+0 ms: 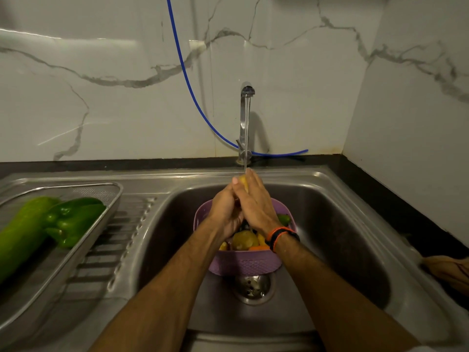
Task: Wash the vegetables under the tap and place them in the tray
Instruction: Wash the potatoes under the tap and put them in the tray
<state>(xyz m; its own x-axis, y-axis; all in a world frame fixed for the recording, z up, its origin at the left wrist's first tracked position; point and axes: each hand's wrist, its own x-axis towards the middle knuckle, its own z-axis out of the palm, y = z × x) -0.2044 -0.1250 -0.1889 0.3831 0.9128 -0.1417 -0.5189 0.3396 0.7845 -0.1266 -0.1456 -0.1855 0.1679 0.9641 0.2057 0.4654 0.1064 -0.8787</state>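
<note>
Hands: left hand (224, 212) and right hand (256, 201) clasp one yellow vegetable (243, 181) under the tap (245, 123).
Tray (111, 196): two green vegetables (50, 224).

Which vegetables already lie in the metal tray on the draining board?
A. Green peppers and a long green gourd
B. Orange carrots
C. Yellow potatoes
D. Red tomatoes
A: the tray holds green peppers beside a long green gourd; the yellow and orange items sit in the purple basket.
</note>
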